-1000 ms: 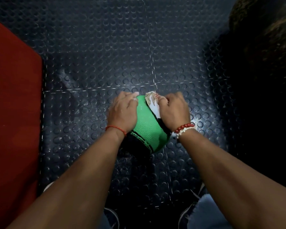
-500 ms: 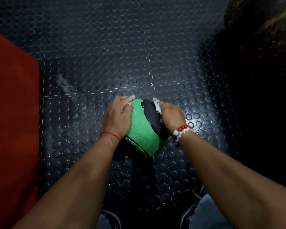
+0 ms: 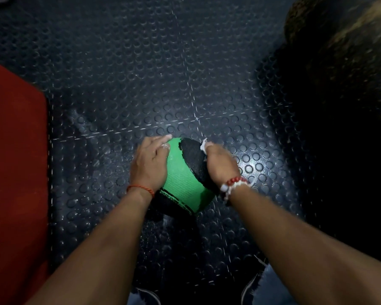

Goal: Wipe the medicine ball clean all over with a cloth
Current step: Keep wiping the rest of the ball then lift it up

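A green and black medicine ball (image 3: 182,179) rests on the studded dark floor at the middle of the view. My left hand (image 3: 151,162) lies flat against the ball's left side, fingers spread over its top. My right hand (image 3: 220,165) presses a white cloth (image 3: 204,146) against the ball's right side, over a black panel. Only a small corner of the cloth shows beyond my fingers; the rest is hidden under the hand. The ball's underside and far side are out of sight.
A red mat (image 3: 13,172) borders the floor on the left. A large dark rounded object (image 3: 343,62) fills the upper right. Black rubber tiles (image 3: 163,73) stretch away beyond the ball. My shoes (image 3: 251,285) show at the bottom edge.
My right hand with the cloth has slid from the ball's top down its right side, uncovering a black panel. The left hand has stayed on the ball's left side.
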The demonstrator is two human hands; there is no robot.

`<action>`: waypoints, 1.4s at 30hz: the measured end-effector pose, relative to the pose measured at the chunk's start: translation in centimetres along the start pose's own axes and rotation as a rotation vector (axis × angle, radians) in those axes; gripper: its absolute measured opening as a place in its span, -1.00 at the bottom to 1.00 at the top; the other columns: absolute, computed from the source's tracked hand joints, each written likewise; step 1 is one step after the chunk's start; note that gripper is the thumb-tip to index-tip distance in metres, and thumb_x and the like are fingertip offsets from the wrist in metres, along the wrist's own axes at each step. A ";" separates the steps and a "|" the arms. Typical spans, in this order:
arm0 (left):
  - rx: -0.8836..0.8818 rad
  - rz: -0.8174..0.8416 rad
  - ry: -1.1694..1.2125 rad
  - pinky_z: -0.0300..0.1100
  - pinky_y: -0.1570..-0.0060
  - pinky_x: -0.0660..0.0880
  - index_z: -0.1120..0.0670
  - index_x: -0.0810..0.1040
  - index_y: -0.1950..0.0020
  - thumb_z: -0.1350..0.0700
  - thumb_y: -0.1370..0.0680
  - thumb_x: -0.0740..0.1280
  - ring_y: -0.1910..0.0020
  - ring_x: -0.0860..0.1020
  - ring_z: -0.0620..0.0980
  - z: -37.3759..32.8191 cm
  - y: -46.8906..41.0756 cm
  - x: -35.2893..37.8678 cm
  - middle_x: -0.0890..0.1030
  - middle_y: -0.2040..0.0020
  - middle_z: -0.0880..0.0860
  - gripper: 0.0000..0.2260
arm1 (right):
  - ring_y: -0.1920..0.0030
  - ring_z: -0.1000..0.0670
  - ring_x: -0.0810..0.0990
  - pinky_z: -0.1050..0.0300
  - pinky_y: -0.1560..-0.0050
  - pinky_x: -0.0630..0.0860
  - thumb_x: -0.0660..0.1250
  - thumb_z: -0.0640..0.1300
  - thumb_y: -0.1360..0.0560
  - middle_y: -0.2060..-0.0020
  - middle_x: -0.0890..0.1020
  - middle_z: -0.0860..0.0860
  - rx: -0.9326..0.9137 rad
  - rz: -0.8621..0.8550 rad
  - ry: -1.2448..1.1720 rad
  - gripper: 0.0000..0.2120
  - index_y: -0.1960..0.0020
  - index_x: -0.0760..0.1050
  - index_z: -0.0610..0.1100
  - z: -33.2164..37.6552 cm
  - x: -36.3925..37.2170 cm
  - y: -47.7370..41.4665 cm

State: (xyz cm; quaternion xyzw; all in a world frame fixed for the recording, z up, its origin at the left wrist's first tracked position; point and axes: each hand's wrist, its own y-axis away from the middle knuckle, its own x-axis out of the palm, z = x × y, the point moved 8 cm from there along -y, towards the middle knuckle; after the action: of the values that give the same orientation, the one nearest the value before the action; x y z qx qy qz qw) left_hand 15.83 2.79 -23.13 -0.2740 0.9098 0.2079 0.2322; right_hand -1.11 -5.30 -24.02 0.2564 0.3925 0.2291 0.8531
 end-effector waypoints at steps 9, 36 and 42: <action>-0.006 0.012 0.015 -0.15 -0.17 0.36 -0.08 0.58 -0.32 -0.09 -0.55 0.16 -0.17 0.46 -0.07 0.1 0.0 -0.4 0.44 -0.09 -0.11 -0.60 | -0.11 0.00 0.51 0.04 -0.12 0.45 0.04 0.15 -0.61 -0.20 0.48 0.05 -0.403 -0.100 0.248 -0.61 -0.37 0.40 0.12 3.7 0.0 1.0; -0.199 -0.168 0.055 -0.20 -0.18 0.33 -0.04 0.60 -0.19 -0.11 -0.59 0.32 -0.14 0.49 -0.03 1.1 0.8 -0.9 0.44 -0.17 -0.03 -0.75 | -0.30 -0.09 0.42 -0.11 -0.31 0.38 0.02 0.14 -0.52 -0.34 0.37 -0.01 -0.386 -0.387 -0.012 -0.51 -0.40 0.34 0.04 2.5 2.0 6.4; -0.120 -0.144 0.007 -0.22 -0.15 0.27 -0.02 0.51 -0.33 -0.06 -0.64 0.22 -0.18 0.42 -0.11 0.5 1.7 -0.4 0.45 -0.31 -0.01 -0.70 | -0.03 0.03 0.49 0.08 -0.03 0.48 0.07 0.08 -0.61 -0.18 0.47 0.04 -0.372 -0.222 0.071 -0.62 -0.38 0.40 0.08 2.9 -0.4 1.3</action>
State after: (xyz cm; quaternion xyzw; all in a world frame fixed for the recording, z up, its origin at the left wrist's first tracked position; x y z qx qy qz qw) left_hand 15.30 4.47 -22.90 -0.3528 0.8745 0.2438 0.2267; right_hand 0.66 -5.30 -21.35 0.0415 0.3993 0.2111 0.8912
